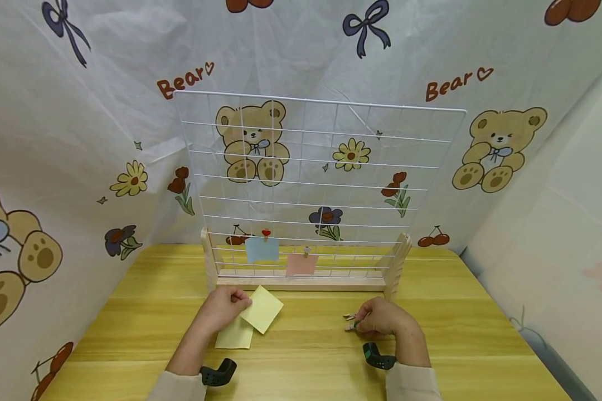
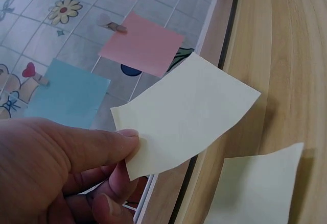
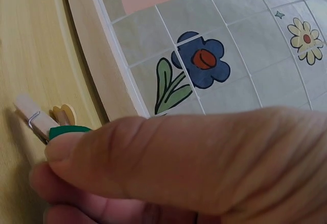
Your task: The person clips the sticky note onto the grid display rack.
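Observation:
My left hand [image 1: 224, 307] pinches a pale yellow sticky note [image 1: 262, 309] by one corner between thumb and fingers, tilted above the table in the left wrist view. Partly under it in the head view lies another yellow sticky note [image 1: 234, 334]. Over on the right, my right hand [image 1: 381, 317] pinches a small wooden clothespin [image 3: 31, 113] with a green decoration [image 3: 69, 130]. Just beyond it is a second clothespin [image 1: 349, 317]; a yellowish heart shape [image 3: 67, 113] shows there in the right wrist view, partly hidden.
A white wire grid [image 1: 301, 181] stands in a wooden base [image 1: 301, 283] behind the hands. Clothespins hold a blue note [image 1: 262, 250] and a pink note [image 1: 302, 266] low on the grid. A patterned cloth [image 1: 301, 50] hangs behind.

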`<state>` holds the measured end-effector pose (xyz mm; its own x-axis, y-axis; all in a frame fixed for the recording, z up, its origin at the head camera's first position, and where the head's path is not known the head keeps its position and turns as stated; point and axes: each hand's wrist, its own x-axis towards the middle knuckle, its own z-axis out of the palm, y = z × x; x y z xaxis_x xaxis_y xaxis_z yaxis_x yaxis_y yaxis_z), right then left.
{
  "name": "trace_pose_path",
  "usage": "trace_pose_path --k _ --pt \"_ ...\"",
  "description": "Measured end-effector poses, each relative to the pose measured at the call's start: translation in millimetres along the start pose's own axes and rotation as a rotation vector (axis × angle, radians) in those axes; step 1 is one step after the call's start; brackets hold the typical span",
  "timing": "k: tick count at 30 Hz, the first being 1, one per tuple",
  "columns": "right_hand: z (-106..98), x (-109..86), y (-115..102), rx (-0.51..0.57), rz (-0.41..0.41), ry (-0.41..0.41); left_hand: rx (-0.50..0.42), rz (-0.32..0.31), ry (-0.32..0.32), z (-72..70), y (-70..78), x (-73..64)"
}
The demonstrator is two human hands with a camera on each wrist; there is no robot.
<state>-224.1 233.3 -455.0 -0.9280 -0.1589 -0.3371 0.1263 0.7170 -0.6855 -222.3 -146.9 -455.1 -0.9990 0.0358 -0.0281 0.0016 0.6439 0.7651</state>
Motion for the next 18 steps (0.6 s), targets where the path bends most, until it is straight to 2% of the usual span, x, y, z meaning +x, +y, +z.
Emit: trace_pose_path --k 18 --pt "-2.8 0.1 0.4 -0.023 -0.054 0.021 -0.073 0.002 0.041 -1.5 6.9 0.4"
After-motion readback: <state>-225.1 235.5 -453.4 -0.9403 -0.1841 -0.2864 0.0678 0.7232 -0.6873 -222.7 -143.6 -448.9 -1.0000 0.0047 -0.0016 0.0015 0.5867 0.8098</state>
